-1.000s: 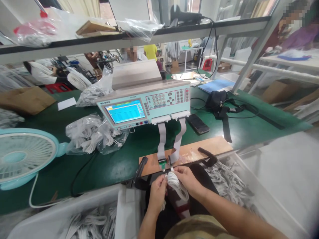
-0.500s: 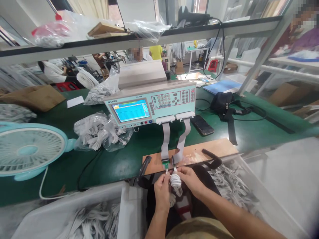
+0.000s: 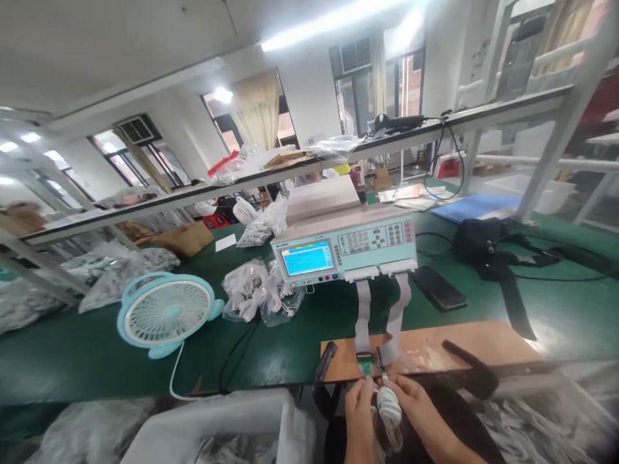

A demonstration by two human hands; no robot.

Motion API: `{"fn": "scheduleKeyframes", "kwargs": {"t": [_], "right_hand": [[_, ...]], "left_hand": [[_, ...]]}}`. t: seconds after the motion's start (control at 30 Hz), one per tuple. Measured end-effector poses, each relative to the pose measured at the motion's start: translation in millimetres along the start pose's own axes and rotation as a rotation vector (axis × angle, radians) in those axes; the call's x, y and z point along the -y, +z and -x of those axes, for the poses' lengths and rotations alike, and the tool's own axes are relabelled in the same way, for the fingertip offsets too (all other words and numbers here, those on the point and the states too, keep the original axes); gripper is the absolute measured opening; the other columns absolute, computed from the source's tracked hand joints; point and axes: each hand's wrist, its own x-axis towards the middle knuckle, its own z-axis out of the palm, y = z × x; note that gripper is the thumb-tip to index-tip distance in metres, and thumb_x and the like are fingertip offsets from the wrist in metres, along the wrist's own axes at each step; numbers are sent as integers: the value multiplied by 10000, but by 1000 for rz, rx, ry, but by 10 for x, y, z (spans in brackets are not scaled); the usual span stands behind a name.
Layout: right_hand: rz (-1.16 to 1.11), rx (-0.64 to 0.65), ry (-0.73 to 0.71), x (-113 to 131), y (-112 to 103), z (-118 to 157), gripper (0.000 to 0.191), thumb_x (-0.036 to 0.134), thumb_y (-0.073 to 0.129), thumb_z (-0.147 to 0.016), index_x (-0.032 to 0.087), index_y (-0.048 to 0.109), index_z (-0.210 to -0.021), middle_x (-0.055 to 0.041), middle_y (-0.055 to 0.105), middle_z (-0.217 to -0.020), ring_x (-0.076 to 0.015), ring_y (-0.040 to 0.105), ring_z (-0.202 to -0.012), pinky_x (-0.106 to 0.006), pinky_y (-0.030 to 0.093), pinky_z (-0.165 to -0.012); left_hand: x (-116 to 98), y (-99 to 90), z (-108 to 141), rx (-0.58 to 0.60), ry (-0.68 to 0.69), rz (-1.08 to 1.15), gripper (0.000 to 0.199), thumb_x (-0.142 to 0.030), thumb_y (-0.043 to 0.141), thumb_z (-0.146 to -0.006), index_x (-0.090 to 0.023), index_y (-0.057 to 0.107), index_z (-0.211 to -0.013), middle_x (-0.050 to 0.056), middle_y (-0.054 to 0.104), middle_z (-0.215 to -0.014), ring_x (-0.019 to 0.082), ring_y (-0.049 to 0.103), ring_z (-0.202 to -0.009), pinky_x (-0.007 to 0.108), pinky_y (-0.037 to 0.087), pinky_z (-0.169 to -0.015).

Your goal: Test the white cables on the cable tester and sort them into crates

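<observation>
A coiled white cable hangs between my two hands at the bench's front edge. My left hand is closed in a pinch on one end of it, right at a small green circuit board. With thumb and finger, my right hand pinches the other end beside the second ribbon connector. Whether the plugs are fully seated is hidden by my fingers. Two grey ribbon cables run from these boards up to a bench tester with a lit blue screen.
A wooden board lies along the front edge, held by black clamps. On the bench are a blue fan, bagged cables, a phone and a black bag. White bins of cables flank my lap.
My view has tilted up and swung left, so the bench appears lower and further right. Both hands keep their pinch on the cable ends at the boards.
</observation>
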Motion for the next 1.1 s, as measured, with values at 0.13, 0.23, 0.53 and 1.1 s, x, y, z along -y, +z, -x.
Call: {"fn": "scheduleKeyframes", "kwargs": {"t": [0.13,0.23,0.53,1.1], "right_hand": [[-28,1,-5,28,33,21,390,551,717,-592,169,653,-633,-15,593,-575,-178,543,-574,-301,446,-636],[-21,-13,-23,-21,17,-4,383,543,722,-579,171,644,-628,-13,584,-565,-184,538,-579,-304,439,-636],[159,-114,-120,-154,21,-57,442,601,654,-587,191,494,-539,23,464,-516,-139,418,-524,-268,344,-523],[404,197,276,98,-1058,861,388,479,603,-740,211,592,-1020,-65,647,-893,-194,605,-782,-300,461,-672]], "left_hand": [[20,28,-3,-36,23,-56,432,-548,608,-710,-127,630,-618,35,569,-606,176,515,-636,258,407,-595],[90,18,-53,-30,43,-71,453,-567,597,-710,-124,630,-618,26,557,-586,167,499,-609,260,401,-585],[3,79,2,-41,90,-99,318,-428,609,-713,-136,621,-588,1,546,-550,143,478,-553,239,377,-523],[-158,231,405,51,-173,526,291,-412,636,-744,-177,513,-625,-57,462,-587,66,418,-477,193,357,-464]]}}
